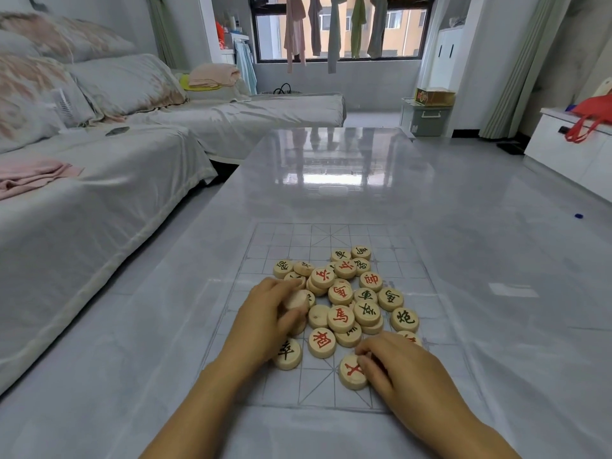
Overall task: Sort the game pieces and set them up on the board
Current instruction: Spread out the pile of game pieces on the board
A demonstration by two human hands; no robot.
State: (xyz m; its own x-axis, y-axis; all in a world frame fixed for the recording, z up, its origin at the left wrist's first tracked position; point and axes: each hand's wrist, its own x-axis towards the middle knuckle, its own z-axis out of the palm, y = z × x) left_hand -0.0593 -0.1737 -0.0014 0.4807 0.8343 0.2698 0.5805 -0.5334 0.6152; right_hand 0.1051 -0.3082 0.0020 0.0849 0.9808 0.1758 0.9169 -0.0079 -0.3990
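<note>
1. Where the glossy grey tabletop (pixel 347 180) runs out from us beside the sofa (pixel 99 180), a faint gridded board (pixel 275 240) lies on it.
2. We see round wooden game pieces (pixel 344 293) heaped mid-board, red and black characters mixed.
3. Our left hand (pixel 265 319) curls around a blank-faced piece (pixel 297 299) at the heap's left edge.
4. Our right hand (pixel 397 366) pinches a red-marked piece (pixel 351 372) lying apart, nearer us.
</note>
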